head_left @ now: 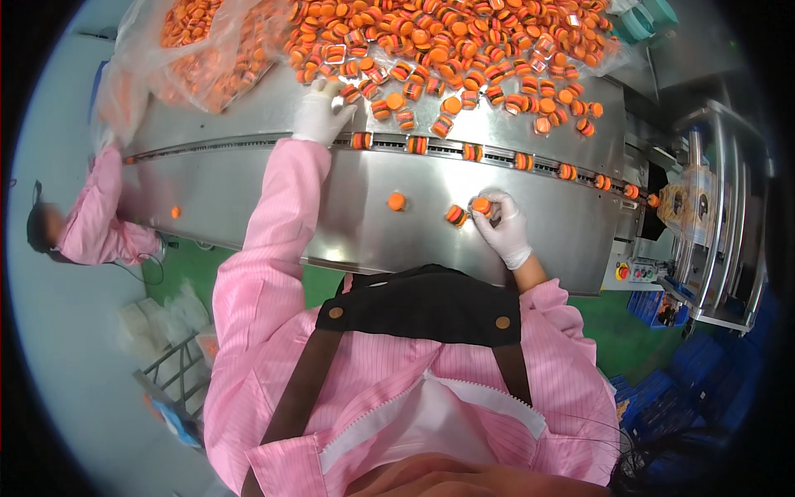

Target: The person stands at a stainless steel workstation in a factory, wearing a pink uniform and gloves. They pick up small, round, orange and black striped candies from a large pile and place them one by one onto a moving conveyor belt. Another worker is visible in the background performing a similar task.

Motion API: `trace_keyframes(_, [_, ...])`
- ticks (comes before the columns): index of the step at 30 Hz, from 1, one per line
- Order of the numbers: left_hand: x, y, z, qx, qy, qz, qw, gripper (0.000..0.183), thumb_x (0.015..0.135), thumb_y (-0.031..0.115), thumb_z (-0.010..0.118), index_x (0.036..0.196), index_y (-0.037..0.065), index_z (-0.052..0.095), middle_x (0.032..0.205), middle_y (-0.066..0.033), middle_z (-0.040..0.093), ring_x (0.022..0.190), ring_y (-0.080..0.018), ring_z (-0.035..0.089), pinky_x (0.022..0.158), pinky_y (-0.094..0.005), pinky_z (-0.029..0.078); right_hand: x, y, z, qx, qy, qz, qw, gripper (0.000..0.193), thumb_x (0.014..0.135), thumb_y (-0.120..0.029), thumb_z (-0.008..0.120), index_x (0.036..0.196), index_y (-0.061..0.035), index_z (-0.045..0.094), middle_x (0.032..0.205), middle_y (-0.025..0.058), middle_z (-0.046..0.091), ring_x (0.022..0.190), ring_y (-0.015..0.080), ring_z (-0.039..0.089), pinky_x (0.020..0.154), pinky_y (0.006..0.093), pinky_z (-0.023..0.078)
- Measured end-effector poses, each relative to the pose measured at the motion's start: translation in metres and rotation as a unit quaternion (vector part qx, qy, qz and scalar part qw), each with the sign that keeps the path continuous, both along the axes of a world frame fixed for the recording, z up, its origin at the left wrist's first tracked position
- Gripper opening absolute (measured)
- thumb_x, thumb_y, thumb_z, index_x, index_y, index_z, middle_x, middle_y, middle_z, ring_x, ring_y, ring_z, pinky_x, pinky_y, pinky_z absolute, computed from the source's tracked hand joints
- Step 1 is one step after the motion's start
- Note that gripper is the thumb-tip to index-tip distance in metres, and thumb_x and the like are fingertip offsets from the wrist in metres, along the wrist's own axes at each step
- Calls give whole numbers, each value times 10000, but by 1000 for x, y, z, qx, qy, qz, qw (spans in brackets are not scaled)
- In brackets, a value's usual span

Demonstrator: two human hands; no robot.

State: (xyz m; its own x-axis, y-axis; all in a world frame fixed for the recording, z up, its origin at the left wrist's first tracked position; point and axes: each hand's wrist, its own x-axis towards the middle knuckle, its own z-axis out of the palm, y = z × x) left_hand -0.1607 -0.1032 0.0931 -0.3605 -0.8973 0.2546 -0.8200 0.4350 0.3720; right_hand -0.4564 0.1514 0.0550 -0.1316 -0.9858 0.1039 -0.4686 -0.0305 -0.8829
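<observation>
The gloved right hand (503, 232) pinches one orange, layered burger-shaped piece (481, 205) between thumb and fingertips over a steel table (356, 224), loose pieces (455, 215) lying to its left. The left hand (325, 116) is at the near edge of a large pile (439, 41); whether its fingers grip anything, I cannot tell. A spaced row already sits along the narrow track (219, 147); most pieces remain heaped.

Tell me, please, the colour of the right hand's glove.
The glove is white; see head view.
</observation>
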Motion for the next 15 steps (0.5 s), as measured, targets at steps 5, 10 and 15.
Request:
trace_keyframes(5, [-24,-10,-10,2,-154,13,988,226,783,198,681,944,56,609,1065,-155,600,1010,-340,571,820,-434,489,-2,2,-8,4,-14,-4,1000,271,788,-79,714,1011,-25,570,880,71,694,680,121,641,625,247,519])
trace_keyframes(10, [-15,-1,-24,23,-95,43,994,233,785,212,666,933,49,591,937,-171,613,888,-358,602,771,-441,493,-1,0,-8,-5,-13,-3,1000,278,781,-90,720,1010,-33,574,875,73,689,663,139,635,615,257,513])
trace_keyframes(15, [21,30,-4,56,-2,196,979,239,780,259,670,838,44,584,858,-168,622,797,-324,629,717,-415,491,-3,2,-16,4,-11,-1,1000,290,775,-106,728,1014,-38,579,859,70,678,648,143,623,596,261,506])
